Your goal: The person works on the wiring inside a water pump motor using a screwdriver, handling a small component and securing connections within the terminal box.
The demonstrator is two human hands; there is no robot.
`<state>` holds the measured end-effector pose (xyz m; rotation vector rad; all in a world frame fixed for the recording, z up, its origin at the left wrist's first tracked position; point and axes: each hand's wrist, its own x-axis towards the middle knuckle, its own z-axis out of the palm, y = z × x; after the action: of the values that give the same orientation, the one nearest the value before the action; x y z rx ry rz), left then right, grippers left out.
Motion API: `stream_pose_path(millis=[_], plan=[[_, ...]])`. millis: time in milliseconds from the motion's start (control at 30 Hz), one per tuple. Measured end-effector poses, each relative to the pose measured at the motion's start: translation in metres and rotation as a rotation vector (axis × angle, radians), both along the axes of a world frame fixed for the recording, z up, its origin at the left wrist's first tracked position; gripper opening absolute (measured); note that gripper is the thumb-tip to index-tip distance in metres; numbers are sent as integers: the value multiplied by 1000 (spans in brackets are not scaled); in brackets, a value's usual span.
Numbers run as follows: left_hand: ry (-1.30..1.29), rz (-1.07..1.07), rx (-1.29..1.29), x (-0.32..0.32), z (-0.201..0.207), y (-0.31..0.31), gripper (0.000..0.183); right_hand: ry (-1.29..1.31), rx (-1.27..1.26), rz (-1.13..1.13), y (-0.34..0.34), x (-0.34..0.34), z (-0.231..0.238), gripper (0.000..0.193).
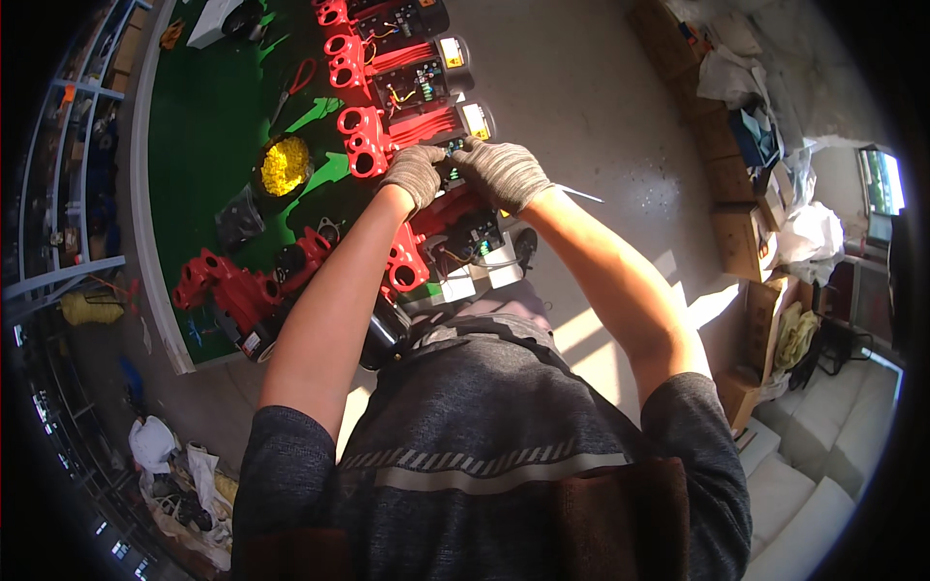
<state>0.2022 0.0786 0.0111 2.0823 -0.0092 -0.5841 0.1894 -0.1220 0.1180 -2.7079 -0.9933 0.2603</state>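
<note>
Both my gloved hands meet over a circuit board (451, 173) in an open black housing on a red cast unit. My left hand (415, 174) lies at the board's left side, fingers bent together; what they pinch is hidden. My right hand (502, 172) is closed over the board's right side. From beneath its wrist juts a thin metal rod (579, 194), seemingly held in the palm; its other end is hidden. Just beyond my hands sits a similar red unit (364, 140) with red wires. Nearer my body is another red unit (407, 261) with an exposed board (477, 240).
More red units (346, 60) line the green bench (208, 126) beyond. On it are a bowl of yellow connectors (285, 166), a black bag (239, 217), red-handled scissors (295, 89) and red castings (228, 286). Cardboard boxes (744, 239) stand right, blue shelving (73, 266) left.
</note>
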Motion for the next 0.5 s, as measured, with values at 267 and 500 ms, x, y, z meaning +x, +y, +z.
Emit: stream_pose_path(millis=[267,500], plan=[[-30,11,17,-6,24,-9,22,512,77,-220,6,20,-16,34],[-28,39,94,-9,36,-5,28,463,-8,-234,-2,15,2,40]])
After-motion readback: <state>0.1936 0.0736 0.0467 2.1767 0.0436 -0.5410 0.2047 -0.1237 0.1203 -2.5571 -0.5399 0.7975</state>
